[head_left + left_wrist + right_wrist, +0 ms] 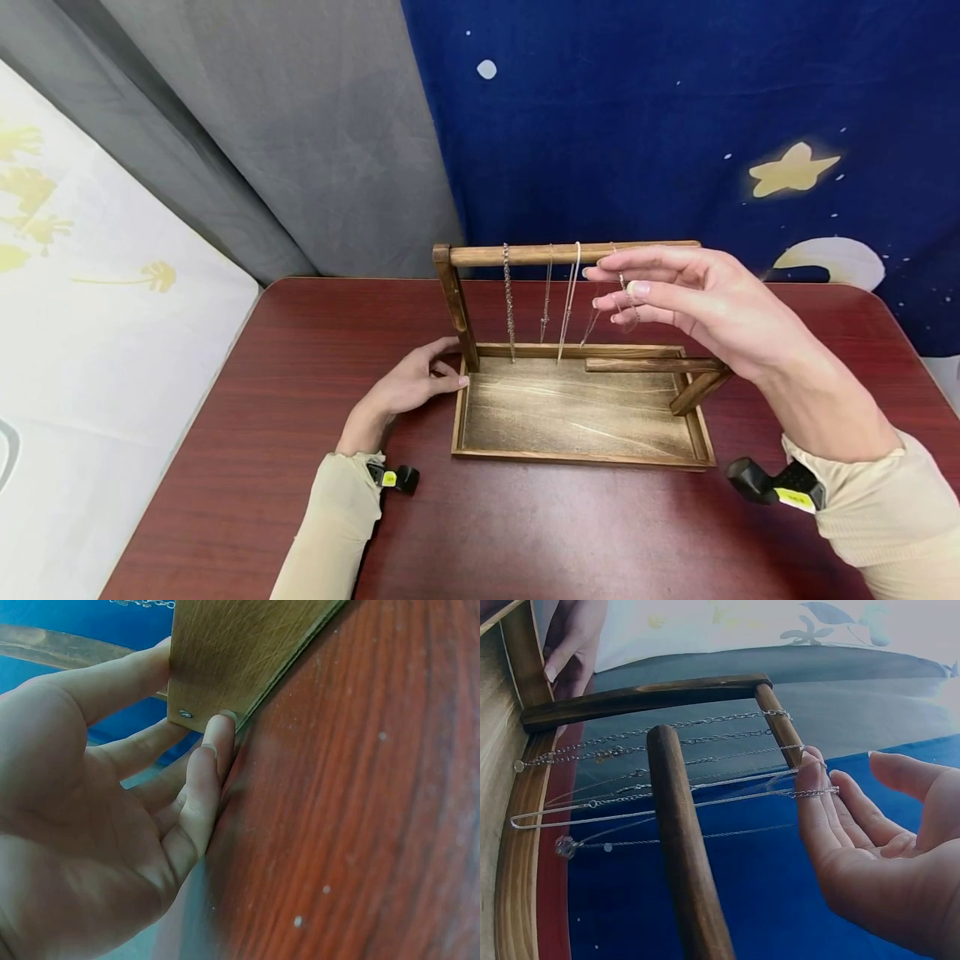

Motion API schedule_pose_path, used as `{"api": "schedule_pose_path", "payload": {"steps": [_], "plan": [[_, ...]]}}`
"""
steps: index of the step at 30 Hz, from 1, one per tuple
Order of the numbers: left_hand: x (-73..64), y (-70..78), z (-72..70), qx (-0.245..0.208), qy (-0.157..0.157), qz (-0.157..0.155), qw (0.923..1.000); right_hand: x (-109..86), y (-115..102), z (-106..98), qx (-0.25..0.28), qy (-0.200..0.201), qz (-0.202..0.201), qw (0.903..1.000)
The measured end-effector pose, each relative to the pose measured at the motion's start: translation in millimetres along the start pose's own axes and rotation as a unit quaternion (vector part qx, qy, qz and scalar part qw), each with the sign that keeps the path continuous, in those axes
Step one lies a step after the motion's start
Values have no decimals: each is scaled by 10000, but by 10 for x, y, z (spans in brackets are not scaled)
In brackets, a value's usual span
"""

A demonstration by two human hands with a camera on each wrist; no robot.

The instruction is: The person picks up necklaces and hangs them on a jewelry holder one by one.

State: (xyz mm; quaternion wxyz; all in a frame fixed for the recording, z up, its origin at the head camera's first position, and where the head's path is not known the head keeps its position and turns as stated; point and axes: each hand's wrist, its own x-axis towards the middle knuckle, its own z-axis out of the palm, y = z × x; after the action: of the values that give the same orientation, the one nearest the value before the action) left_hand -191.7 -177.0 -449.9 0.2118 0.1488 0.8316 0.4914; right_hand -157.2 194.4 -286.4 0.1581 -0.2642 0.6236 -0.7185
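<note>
A wooden jewelry stand (pixel 585 457) has a tray base and a raised rod (pixel 480 257). From the rod hang several necklaces, among them a thick-linked chain (pixel 509 304) and a smooth pale one (pixel 567 308). My left hand (pixel 408 379) grips the tray's back left corner, thumb on the side wall; in the left wrist view its fingertips (pixel 219 735) meet the wood near a screw. Beside the rod's right part, my right hand (pixel 697 296) holds a silver chain (pixel 814 792) at its fingertips. A small loop of it dangles below them.
A shorter, lower wooden bar (pixel 645 365) juts from a post at the stand's right, under my right hand. The stand sits on a reddish-brown table (pixel 585 533). Behind are a grey curtain (pixel 315 125) and a blue one (pixel 637 125) with stars.
</note>
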Motion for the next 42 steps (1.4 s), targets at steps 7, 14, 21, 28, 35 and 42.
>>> {"api": "schedule_pose_path", "payload": {"steps": [7, 14, 21, 28, 35, 42], "plan": [[3, 17, -7, -9, -25, -19, 10000, -13, 62, -11, 46, 46, 18, 10000], [4, 18, -19, 20, -27, -58, 10000, -25, 115, -35, 93, 0, -55, 9999], [2, 36, -3, -29, -11, -34, 10000, -53, 156, -48, 160, -38, -65, 9998], [4, 33, -1, -33, 5, -59, 10000, -115, 200, -78, 257, 1, -116, 9996], [-6, 25, -10, 20, -11, -42, 10000, -185, 209, -103, 150, 250, 34, 9996], [-20, 11, -15, 7, -15, 3, 10000, -246, 232, -165, -48, 156, -8, 9999]]}}
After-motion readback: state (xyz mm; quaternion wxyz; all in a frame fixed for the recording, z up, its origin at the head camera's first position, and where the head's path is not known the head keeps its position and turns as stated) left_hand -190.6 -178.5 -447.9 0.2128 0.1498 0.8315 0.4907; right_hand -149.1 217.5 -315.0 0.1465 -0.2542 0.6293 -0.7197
